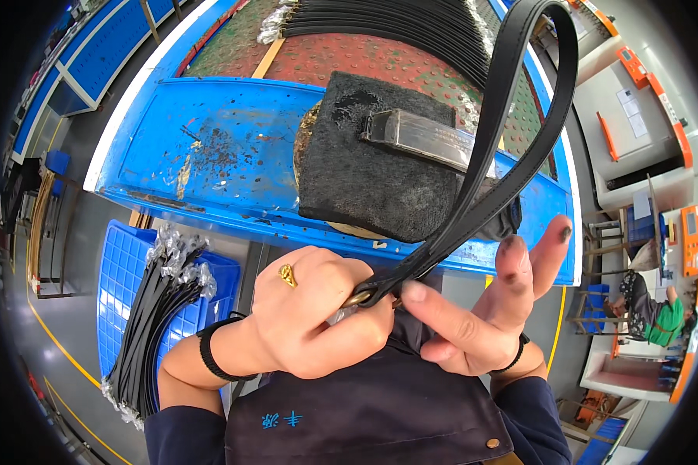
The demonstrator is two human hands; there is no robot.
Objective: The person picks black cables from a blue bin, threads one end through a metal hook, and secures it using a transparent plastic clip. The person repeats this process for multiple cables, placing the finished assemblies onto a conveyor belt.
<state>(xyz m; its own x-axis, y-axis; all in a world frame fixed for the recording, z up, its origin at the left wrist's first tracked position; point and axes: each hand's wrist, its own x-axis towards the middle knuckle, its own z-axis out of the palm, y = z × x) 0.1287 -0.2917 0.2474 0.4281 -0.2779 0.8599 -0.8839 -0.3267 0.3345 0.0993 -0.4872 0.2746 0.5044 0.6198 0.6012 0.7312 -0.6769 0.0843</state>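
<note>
A black leather belt with stitched edges rises in a tall loop in front of me. My left hand, with a gold ring on one finger, is closed on its gathered lower end. Between those fingers show a bit of brass-coloured metal and clear plastic; the rest of that end is hidden. My right hand is beside it on the right, one fingertip touching the belt's lower end. Its other visible fingers stretch out and apart, with black stains on their tips. Just beyond the hands lies a dark cloth-covered pad.
A metal block rests on the pad, on a stained blue bench. Black belts with plastic-wrapped ends lie across the back. Another bundle hangs over a blue crate at left. A person in green sits far right.
</note>
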